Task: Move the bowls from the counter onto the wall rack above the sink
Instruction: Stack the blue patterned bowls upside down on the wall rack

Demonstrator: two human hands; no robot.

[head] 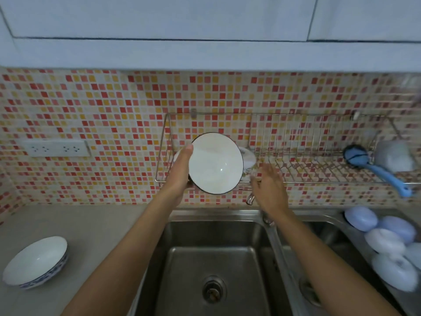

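1. The left hand (181, 166) grips a white bowl (216, 163) by its left rim, thumb on the inner face, fingers closed behind it.
2. That bowl is tipped on edge, its inside towards the camera, at the left end of the wall rack (296, 153), in front of the rack's front rail.
3. A second bowl (248, 157) sits in the rack just behind it, mostly hidden.
4. The right hand (270, 190) is open with fingers spread, holds nothing, and hovers at the rack's front rail just right of the held bowl.
5. A blue-patterned bowl (35, 263) stands upright near the counter's (95, 229) left edge, well apart from the sink (214, 258).
6. A blue brush (376, 169) lies at the rack's right end.
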